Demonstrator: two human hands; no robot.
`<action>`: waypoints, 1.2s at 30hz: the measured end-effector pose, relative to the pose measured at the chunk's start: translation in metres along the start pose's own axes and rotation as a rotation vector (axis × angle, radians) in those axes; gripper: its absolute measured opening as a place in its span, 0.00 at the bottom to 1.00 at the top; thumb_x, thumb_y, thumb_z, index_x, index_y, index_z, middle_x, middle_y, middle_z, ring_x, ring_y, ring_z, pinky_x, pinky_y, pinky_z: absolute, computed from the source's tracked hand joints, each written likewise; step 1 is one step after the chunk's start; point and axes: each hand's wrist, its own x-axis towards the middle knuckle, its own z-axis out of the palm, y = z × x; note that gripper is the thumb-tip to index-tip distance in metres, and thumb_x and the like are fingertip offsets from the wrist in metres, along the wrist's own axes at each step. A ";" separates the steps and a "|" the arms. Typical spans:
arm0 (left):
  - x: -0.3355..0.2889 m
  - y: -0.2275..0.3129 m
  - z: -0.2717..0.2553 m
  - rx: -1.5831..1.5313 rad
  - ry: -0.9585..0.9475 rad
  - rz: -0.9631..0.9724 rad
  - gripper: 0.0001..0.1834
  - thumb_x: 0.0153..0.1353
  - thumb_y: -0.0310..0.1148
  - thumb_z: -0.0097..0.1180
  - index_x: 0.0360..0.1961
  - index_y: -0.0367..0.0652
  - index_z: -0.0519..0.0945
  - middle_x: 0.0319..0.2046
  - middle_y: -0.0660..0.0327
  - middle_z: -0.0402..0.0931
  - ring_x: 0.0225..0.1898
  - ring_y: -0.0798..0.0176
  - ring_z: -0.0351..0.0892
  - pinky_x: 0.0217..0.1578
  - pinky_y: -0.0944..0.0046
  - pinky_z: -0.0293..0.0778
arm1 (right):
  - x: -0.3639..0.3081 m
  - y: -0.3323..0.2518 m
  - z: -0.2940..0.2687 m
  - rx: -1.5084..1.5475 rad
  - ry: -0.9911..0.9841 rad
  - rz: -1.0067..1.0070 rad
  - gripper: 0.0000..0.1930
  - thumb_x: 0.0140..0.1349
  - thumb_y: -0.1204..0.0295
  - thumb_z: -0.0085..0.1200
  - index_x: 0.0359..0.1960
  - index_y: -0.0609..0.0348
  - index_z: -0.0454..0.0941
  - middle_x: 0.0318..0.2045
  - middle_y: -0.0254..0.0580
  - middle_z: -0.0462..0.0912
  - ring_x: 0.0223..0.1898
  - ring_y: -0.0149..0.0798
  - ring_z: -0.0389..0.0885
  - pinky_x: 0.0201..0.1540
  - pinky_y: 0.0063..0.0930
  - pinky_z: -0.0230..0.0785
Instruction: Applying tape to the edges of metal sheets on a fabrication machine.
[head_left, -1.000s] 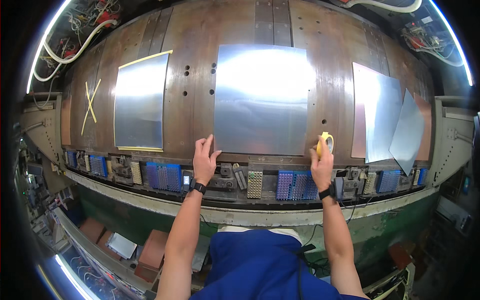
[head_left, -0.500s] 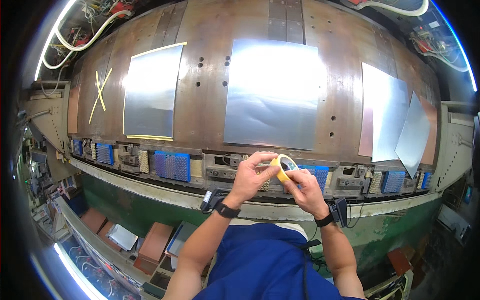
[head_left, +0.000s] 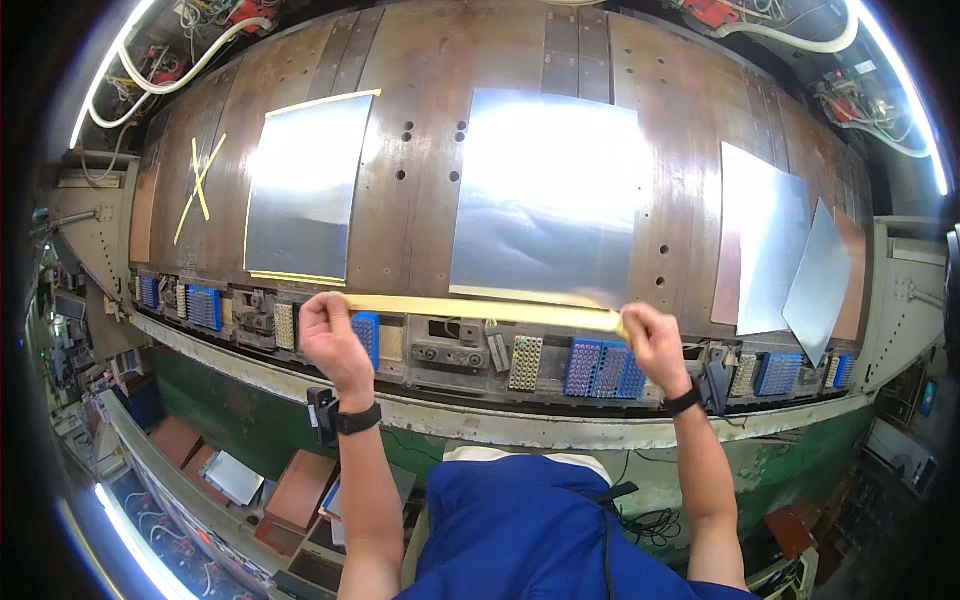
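A strip of yellow masking tape (head_left: 470,307) is pulled taut between my two hands, close to the near edge of the middle metal sheet (head_left: 545,200). Whether it touches that sheet I cannot tell. My left hand (head_left: 338,342) is closed in a pinch on the strip's free end. At the other end my right hand (head_left: 657,350) grips the tape roll, which the fingers mostly hide. Left of the middle sheet lies another shiny sheet (head_left: 305,190) with yellow tape along several edges. Both hands hover over the front edge of the large metal bed (head_left: 415,225).
Crossed yellow tape strips (head_left: 202,185) lie at the far left. Overlapping metal sheets (head_left: 775,240) rest at the right. Blue pin blocks (head_left: 605,368) and metal clamps (head_left: 445,352) line the bed's front rail. Brown boards (head_left: 303,490) sit on a lower shelf at left.
My hands have moved apart, left hand leftward and right hand rightward, drawing a long strip of tape off the roll. Before, both hands held the roll together at the rail.
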 end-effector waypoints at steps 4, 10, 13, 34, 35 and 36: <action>0.040 0.036 -0.045 -0.174 0.323 -0.020 0.06 0.78 0.30 0.55 0.45 0.37 0.76 0.42 0.59 0.80 0.43 0.67 0.80 0.47 0.65 0.80 | 0.068 0.013 -0.004 0.719 0.411 0.167 0.10 0.80 0.69 0.50 0.49 0.61 0.81 0.33 0.27 0.82 0.31 0.22 0.77 0.27 0.19 0.63; -0.001 0.121 -0.043 -0.079 -0.050 0.204 0.10 0.72 0.18 0.57 0.51 0.39 0.74 0.45 0.57 0.78 0.47 0.66 0.79 0.51 0.63 0.79 | 0.124 -0.010 0.040 -0.466 0.094 -0.439 0.24 0.70 0.77 0.53 0.68 0.55 0.74 0.47 0.40 0.88 0.44 0.41 0.86 0.50 0.34 0.71; -0.038 0.154 -0.004 -0.068 -0.223 0.089 0.29 0.64 0.10 0.60 0.61 0.39 0.64 0.39 0.60 0.78 0.41 0.68 0.79 0.47 0.68 0.78 | 0.139 -0.009 0.068 -0.529 -0.058 -0.203 0.35 0.63 0.80 0.56 0.75 0.56 0.66 0.53 0.47 0.86 0.53 0.51 0.84 0.65 0.41 0.64; -0.042 -0.024 0.060 0.578 -0.619 -0.031 0.09 0.62 0.26 0.67 0.38 0.38 0.78 0.33 0.53 0.78 0.38 0.47 0.78 0.40 0.52 0.73 | 0.002 0.031 0.030 0.224 0.062 0.400 0.09 0.61 0.70 0.70 0.34 0.64 0.87 0.25 0.36 0.86 0.30 0.25 0.81 0.35 0.25 0.72; -0.046 -0.034 0.071 0.639 -0.612 -0.013 0.08 0.61 0.29 0.68 0.36 0.40 0.79 0.32 0.53 0.80 0.40 0.45 0.78 0.43 0.50 0.73 | 0.007 0.043 0.035 0.122 0.108 0.364 0.10 0.60 0.69 0.71 0.34 0.64 0.87 0.25 0.40 0.87 0.29 0.30 0.82 0.36 0.28 0.73; -0.048 -0.047 0.078 0.725 -0.679 0.028 0.09 0.60 0.30 0.69 0.35 0.42 0.80 0.35 0.55 0.80 0.45 0.46 0.78 0.45 0.48 0.72 | 0.011 0.053 0.038 0.018 0.155 0.332 0.11 0.58 0.68 0.72 0.34 0.63 0.86 0.25 0.44 0.87 0.29 0.34 0.84 0.36 0.30 0.74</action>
